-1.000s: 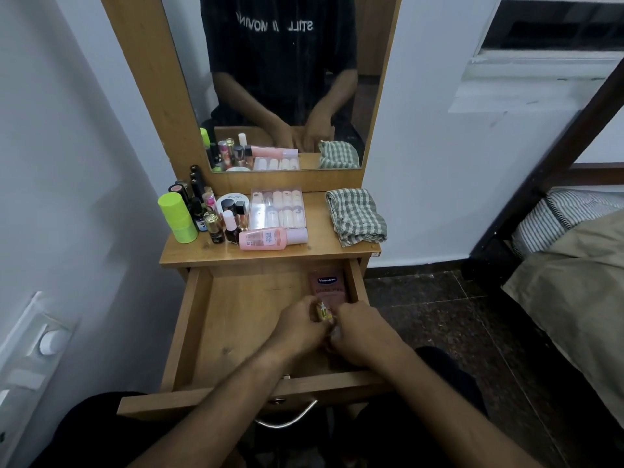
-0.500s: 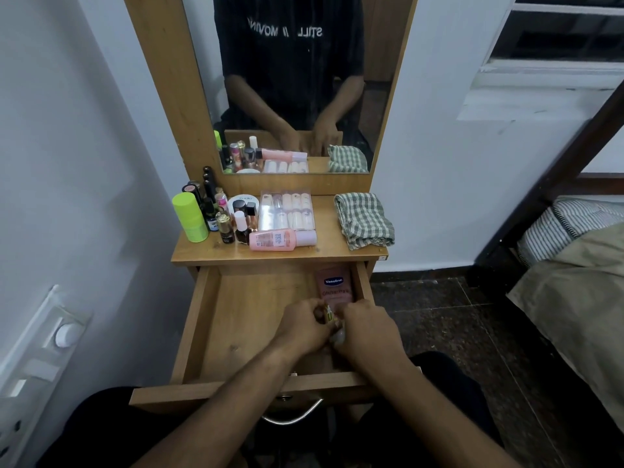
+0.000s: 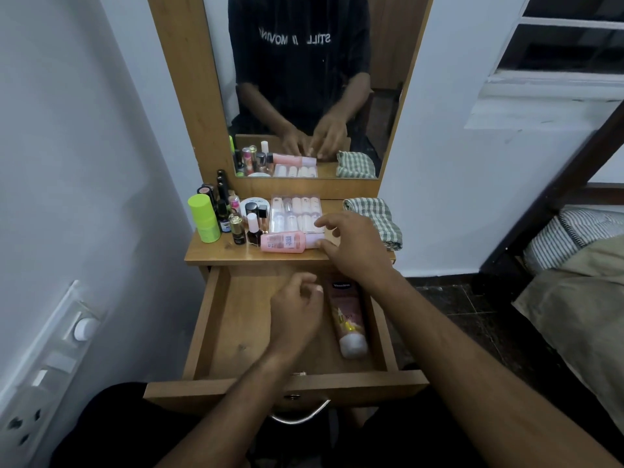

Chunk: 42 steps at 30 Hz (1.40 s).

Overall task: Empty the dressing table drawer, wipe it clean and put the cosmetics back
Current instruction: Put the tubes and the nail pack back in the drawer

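The wooden drawer is pulled out. A pink lotion tube lies lengthwise along its right side, cap toward me. My left hand hovers over the drawer's middle, just left of the tube, with loosely curled fingers that hold nothing. My right hand is over the tabletop with its fingers spread, its fingertips close to the cap end of a pink bottle lying on its side. Behind that bottle sits a clear case of small bottles. A folded checked cloth lies at the table's right.
A lime green cylinder and several small cosmetic bottles crowd the tabletop's left. The mirror rises behind. A wall switch panel is on the left, a bed on the right. A metal handle hangs under the drawer front.
Both hands were together on the tube in the drawer; they have let it go. My right hand rose to the tabletop and my left hand drew off to the left.
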Motion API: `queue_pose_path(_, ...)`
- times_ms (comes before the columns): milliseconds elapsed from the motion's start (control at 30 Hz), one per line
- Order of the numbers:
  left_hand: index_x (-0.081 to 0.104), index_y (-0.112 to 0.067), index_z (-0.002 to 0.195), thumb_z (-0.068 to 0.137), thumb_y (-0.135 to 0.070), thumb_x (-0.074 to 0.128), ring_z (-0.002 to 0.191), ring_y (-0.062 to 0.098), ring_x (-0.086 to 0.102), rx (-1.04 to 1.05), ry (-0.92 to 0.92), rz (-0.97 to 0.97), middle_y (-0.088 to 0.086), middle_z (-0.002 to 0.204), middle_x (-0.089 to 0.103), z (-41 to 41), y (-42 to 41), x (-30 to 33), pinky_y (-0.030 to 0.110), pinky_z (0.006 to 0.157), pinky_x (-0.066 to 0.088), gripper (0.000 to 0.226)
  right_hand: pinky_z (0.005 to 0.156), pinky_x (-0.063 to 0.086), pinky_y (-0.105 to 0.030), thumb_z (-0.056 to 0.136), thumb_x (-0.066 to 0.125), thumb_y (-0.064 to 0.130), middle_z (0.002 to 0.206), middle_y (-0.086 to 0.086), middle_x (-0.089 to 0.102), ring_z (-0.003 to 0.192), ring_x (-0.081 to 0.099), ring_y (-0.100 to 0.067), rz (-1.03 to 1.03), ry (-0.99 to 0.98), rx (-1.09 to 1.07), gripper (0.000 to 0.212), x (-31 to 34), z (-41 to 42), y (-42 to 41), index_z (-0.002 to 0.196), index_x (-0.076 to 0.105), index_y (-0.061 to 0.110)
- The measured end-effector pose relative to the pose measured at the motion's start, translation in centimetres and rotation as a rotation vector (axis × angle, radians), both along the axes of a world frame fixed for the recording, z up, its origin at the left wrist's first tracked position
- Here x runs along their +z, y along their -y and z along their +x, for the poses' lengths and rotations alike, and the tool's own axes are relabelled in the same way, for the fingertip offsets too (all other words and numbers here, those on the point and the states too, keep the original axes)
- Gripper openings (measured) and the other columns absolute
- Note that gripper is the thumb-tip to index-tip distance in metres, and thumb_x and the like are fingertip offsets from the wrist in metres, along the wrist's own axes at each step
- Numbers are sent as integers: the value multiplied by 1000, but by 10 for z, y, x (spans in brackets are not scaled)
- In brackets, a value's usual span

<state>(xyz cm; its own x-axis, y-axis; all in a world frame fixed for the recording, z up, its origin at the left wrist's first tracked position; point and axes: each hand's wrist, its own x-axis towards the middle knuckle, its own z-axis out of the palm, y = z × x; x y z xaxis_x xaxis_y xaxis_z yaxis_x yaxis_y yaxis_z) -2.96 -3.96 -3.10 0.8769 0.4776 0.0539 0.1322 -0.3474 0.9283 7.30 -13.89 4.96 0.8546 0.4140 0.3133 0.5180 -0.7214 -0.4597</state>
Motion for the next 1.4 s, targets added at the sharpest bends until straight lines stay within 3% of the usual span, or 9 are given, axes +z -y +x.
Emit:
queue_pose_path(233,63,-26,111,95,-17,63,80,19,68,263,265,-10,-9,91,66,-6,-46,18,42,73,59,19,91,55,-34,81,81,25,113,1,71,97,65,-12,16,-75,-13,42,-18,12,0,122,70,25)
queue_pose_path(333,62,-18,122,93,-11,65,89,2,64,270,301,36,-4,106,65,-4,-52,21,13,73,52,30,91,55,-32,80,82,22,112,2,74,96,66,-10,42,-71,-29,44,-23,11,0,122,71,22)
queue_pose_path(433,61,-15,129,91,-7,67,89,-17,54,230,254,68,-2,120,59,-3,-53,16,2,71,44,40,88,55,-30,80,82,21,105,1,74,89,64,-8,65,-28,-32,40,-26,10,1,119,72,19)
queue_pose_path(700,50,-30,146,96,-17,64,83,16,66,153,265,-53,-6,125,64,-8,-56,13,18,71,57,53,78,48,-18,85,77,20,102,4,71,86,58,-4,56,5,55,32,-25,-10,22,116,70,18)
queue_pose_path(833,46,-36,149,98,-23,63,80,23,68,11,342,109,-10,113,68,-30,-66,18,26,72,56,55,75,47,-15,84,78,22,98,9,70,85,62,-3,86,-107,99,28,-24,-42,47,111,71,21)
queue_pose_path(967,66,-29,130,94,-27,70,79,20,70,-242,216,156,-8,106,73,-43,-79,13,43,71,60,37,65,40,-7,84,79,25,89,17,67,78,61,4,-47,-257,73,26,-28,-65,72,109,72,27)
queue_pose_path(1067,72,-21,114,90,-12,74,70,18,70,-423,7,-22,1,94,74,-46,-79,9,50,69,62,27,60,39,-9,83,80,27,83,17,66,73,59,5,-208,-386,101,25,-32,-72,80,108,73,28)
queue_pose_path(1233,73,-23,101,84,-13,81,75,11,66,-648,-246,9,4,91,75,-41,-90,-1,35,75,55,21,74,56,-23,78,84,30,94,7,74,80,65,-3,-407,-461,165,26,-37,-76,75,102,76,25)
queue_pose_path(1400,72,-29,97,80,-23,83,81,3,67,-756,-366,171,-6,91,75,-40,-91,-9,28,79,55,22,76,56,-28,78,82,36,97,6,74,85,66,-11,-565,-408,240,28,-40,-81,64,104,78,25)
